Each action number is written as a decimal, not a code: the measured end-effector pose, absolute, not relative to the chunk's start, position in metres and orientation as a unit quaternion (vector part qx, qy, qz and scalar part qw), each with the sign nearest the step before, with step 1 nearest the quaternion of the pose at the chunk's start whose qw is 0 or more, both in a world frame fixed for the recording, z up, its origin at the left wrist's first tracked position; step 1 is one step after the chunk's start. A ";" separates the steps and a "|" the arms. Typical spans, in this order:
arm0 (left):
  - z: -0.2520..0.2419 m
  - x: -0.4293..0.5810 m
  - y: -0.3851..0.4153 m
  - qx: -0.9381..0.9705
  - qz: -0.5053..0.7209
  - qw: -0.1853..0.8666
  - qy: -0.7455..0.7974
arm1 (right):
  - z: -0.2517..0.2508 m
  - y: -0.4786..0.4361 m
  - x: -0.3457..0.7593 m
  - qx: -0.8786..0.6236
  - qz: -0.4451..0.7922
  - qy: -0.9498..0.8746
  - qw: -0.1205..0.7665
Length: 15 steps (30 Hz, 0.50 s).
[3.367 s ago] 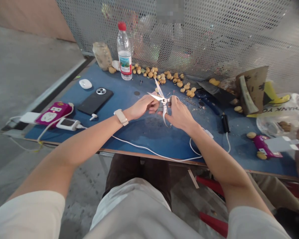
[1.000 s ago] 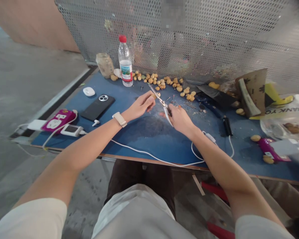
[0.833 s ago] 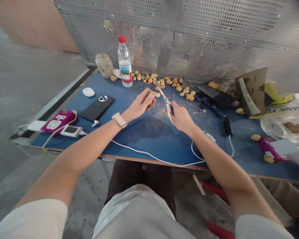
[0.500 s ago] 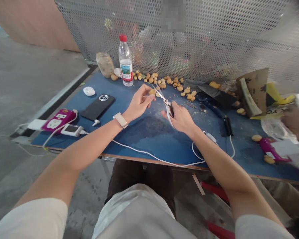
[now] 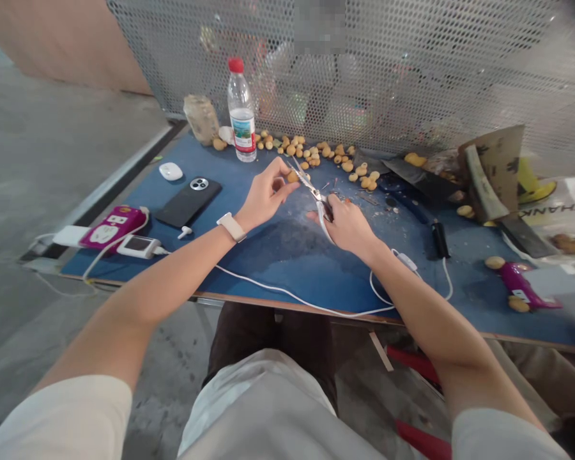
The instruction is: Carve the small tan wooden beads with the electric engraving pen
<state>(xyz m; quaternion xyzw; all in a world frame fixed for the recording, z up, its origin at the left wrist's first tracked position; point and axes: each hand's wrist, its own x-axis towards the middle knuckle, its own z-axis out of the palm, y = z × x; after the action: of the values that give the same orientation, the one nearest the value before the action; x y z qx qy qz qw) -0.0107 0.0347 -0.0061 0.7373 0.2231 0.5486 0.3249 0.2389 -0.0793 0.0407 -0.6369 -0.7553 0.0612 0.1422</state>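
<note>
My right hand [image 5: 347,223] is shut around the white handles of a pair of steel kitchen shears [image 5: 314,195], and its blades point up and left. My left hand [image 5: 266,195] pinches a small round tan fruit [image 5: 293,176] between fingers and thumb, right beside the blades. Whether blade and fruit touch is hard to tell. Behind both hands, a loose scatter of similar tan fruits [image 5: 328,156] runs along the blue tabletop [image 5: 287,255]. A smartwatch band circles my left wrist.
Along the back stand a water bottle [image 5: 239,112] and a jar [image 5: 201,120], before a perforated metal screen [image 5: 364,76]. A black phone [image 5: 188,202] and a magenta power strip [image 5: 112,227] lie left. Cardboard [image 5: 491,172] and a plastic bag [image 5: 556,217] crowd the right. A white cable crosses the front.
My left hand has brought the fruit closer to the shears' blades. The other person's hand at the right edge has gone from view.
</note>
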 end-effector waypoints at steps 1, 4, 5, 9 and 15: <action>-0.007 -0.011 0.036 0.738 0.548 0.322 0.226 | 0.040 -0.078 0.239 -0.636 0.067 -0.755 0.143; -0.006 -0.011 0.034 0.740 0.540 0.325 0.234 | 0.039 -0.075 0.241 -0.630 0.080 -0.759 0.146; -0.005 -0.010 0.032 0.741 0.538 0.326 0.235 | 0.038 -0.074 0.241 -0.629 0.082 -0.759 0.149; -0.002 -0.004 0.024 0.742 0.539 0.327 0.230 | 0.037 -0.071 0.244 -0.639 0.082 -0.745 0.172; -0.004 -0.005 0.026 0.727 0.559 0.313 0.248 | 0.038 -0.072 0.246 -0.655 0.068 -0.729 0.190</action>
<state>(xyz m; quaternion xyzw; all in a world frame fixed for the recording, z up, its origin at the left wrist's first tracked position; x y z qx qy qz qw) -0.0055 0.0256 -0.0039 0.7267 0.2476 0.5589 0.3132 0.2464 -0.0721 0.0380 -0.6546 -0.7285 0.0681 0.1898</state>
